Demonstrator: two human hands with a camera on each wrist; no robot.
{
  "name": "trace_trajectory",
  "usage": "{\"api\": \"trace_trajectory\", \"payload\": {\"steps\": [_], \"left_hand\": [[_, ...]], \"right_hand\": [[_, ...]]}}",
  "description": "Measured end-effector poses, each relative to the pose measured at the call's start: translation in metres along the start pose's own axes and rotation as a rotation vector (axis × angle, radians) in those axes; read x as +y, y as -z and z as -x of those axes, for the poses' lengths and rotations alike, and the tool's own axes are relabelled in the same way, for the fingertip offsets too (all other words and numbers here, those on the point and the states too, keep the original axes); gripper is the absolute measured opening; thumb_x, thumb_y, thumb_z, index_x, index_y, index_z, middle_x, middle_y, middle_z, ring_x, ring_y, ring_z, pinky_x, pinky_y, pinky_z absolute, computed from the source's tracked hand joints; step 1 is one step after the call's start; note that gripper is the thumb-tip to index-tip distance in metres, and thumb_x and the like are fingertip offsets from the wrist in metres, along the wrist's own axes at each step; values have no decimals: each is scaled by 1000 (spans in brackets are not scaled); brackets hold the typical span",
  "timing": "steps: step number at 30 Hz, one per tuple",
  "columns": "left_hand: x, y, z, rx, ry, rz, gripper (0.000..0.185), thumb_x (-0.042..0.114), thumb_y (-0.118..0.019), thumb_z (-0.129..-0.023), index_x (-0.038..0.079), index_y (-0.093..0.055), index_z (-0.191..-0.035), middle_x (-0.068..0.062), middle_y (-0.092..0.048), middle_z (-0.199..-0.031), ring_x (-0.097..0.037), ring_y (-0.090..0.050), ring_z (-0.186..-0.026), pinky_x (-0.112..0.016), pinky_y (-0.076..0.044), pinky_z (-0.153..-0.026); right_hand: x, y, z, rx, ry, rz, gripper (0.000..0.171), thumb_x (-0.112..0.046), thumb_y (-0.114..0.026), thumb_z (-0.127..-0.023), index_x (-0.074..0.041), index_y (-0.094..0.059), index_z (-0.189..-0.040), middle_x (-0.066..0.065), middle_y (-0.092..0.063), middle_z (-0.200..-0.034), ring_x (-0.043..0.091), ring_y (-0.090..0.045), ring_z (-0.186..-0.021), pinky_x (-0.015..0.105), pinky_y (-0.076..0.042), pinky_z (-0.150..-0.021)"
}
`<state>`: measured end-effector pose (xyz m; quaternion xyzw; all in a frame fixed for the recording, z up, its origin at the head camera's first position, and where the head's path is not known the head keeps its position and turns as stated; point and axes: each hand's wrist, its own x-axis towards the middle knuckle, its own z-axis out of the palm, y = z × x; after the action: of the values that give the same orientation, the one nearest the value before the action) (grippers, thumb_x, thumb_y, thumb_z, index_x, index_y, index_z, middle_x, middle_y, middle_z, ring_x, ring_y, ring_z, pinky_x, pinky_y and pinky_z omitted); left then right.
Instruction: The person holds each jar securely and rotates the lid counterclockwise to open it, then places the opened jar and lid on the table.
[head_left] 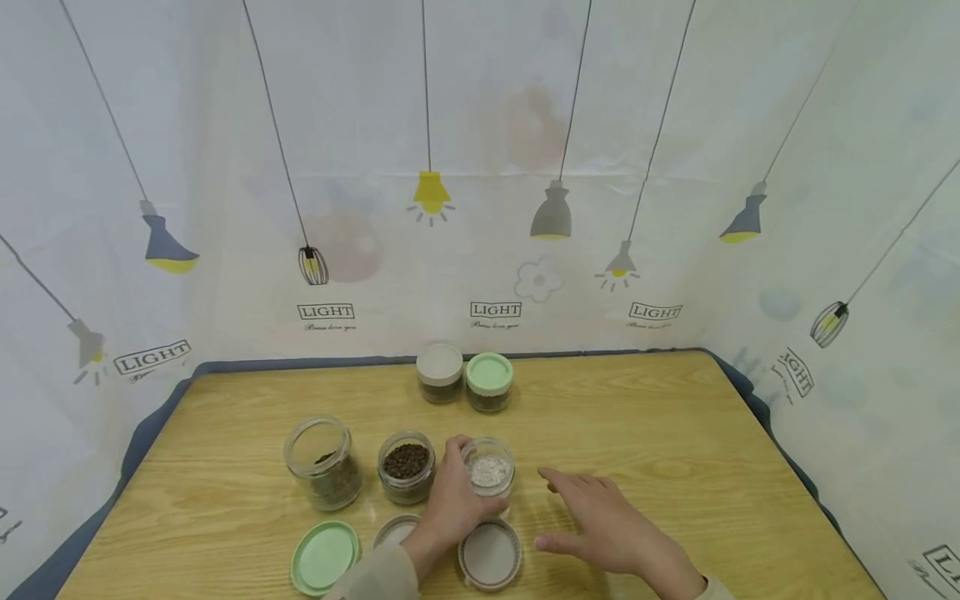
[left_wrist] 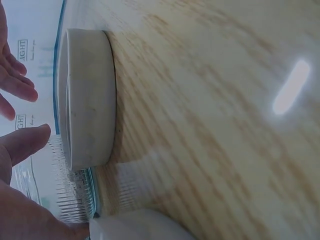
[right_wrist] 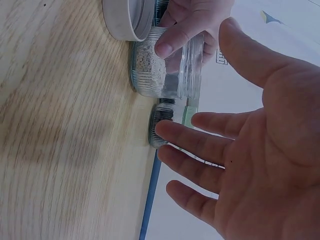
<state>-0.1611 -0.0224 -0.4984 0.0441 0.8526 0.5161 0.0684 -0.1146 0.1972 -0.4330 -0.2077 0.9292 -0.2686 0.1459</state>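
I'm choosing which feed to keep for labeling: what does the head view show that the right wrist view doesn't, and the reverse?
Only the head view shows the whole table: two more open jars, one with dark contents, two lidded jars at the back and a loose green lid. Only the right wrist view shows the right hand from the palm side, fingers spread and holding nothing. Both show the left hand gripping the open jar of pale grains, with a beige lid beside it.
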Motion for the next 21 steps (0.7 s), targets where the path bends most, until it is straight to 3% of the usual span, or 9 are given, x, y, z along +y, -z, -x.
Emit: {"api": "trace_trajectory", "payload": {"steps": [4,9,16,21], "left_hand": [[1,-1,1,14,-17,-13,108,13,-88,-66,9,-21,-150,-22,-32,-152,-40,-34,-140,-58,-30,-114],[6,2,3,4,-88,-31,111,14,-89,-66,16,-19,-152,-14,-23,-156,-37,-29,-144,-56,-28,-115],[30,18,8,-5,-206,-27,89,24,-83,-75,20,-30,-147,-5,-30,-154,-29,-31,-143,-54,-32,-115],[46,31,0,42,-254,-30,72,14,-75,-81,16,-38,-142,-3,-40,-147,-27,-38,-140,-52,-36,-112]], "right_hand": [[1,0,0,4,-3,-3,88,-65,-61,-83,-9,-39,-147,11,-58,-136,34,-51,-126,66,-31,-104],[2,1,1,35,-6,4,90,-65,-63,-82,-6,-40,-146,13,-58,-136,36,-51,-127,66,-31,-105],[3,12,-3,45,-18,13,88,-63,-63,-83,-7,-40,-146,13,-55,-139,37,-51,-127,67,-32,-105],[0,24,-7,72,-10,57,86,-62,-63,-83,-7,-41,-146,12,-58,-136,36,-51,-127,65,-32,-105]]}}
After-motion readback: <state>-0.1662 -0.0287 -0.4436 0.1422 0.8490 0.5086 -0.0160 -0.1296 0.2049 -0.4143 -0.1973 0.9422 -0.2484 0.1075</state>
